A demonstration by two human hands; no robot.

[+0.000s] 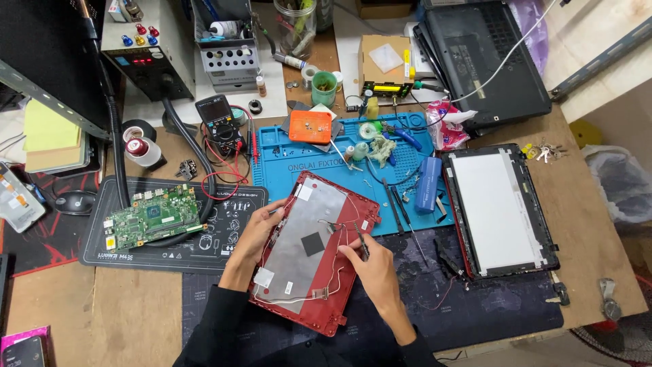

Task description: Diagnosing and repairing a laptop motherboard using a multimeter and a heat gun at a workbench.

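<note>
From the head view, my left hand (pixel 257 230) curls over the left edge of the red laptop lid (pixel 314 253), fingers closed on its rim. The lid lies inside-up and tilted, its top corner overlapping the blue work mat (pixel 407 197) and its lower end nearest me. My right hand (pixel 370 268) pinches a thin dark tool (pixel 361 239) whose tip rests on the lid's silver foil lining, close to the thin wires running there.

Room is tight. The green circuit board (pixel 151 216) sits on a black mat to my left, well apart from the lid; the bare screen panel (pixel 499 211) lies to the right, with a dark strip of mat between it and the lid. The wooden tabletop shows bare at lower left.

An orange square box (pixel 310 126) rests on the blue mat's upper edge, a blue oblong case (pixel 428 183) lies near its right side, and a pink-and-white crumpled packet (pixel 445 129) sits past it. A small cardboard box (pixel 385 62) stands behind.
</note>
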